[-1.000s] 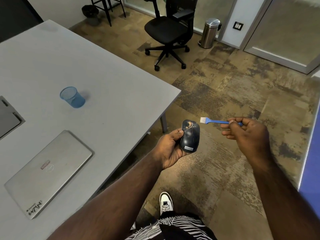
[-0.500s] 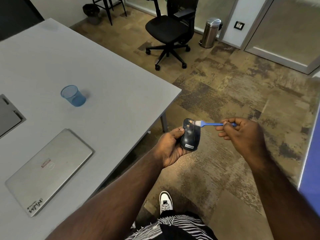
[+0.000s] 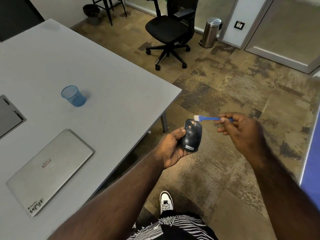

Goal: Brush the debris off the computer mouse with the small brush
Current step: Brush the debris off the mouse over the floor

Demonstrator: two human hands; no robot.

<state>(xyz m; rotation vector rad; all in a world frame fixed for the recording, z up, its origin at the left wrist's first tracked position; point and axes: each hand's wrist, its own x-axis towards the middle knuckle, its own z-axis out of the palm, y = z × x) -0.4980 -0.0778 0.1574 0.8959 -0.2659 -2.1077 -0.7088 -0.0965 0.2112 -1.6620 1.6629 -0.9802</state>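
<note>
**Inspector A:** Head view, lower centre: a white shoe (image 3: 166, 202) stands on bare carpet (image 3: 216, 170), with open floor all round it. Hands?

**Inspector B:** The left hand (image 3: 170, 148), centre frame, is curled around the computer mouse (image 3: 191, 135), thumb on its left flank, held in the air just past the table's right edge. Orange debris (image 3: 190, 123) sits on the mouse's upper end. The right hand (image 3: 242, 130) pinches the handle of the small brush (image 3: 207, 118) between thumb and fingers; the white bristles are at the mouse's top right edge. Contact cannot be told.

**Inspector A:** The table?

**Inspector B:** The grey table (image 3: 103, 80) fills the left of the frame, its corner pointing at centre right. A closed laptop (image 3: 50, 170) lies lower left, inside the edge. A blue mesh cup (image 3: 73, 96) stands upright above it, well apart.

**Inspector A:** Beyond?

**Inspector B:** Top centre, an office chair (image 3: 170, 32); right of it a steel bin (image 3: 210, 32) by the wall. Open carpet lies between them and the hands.
</note>
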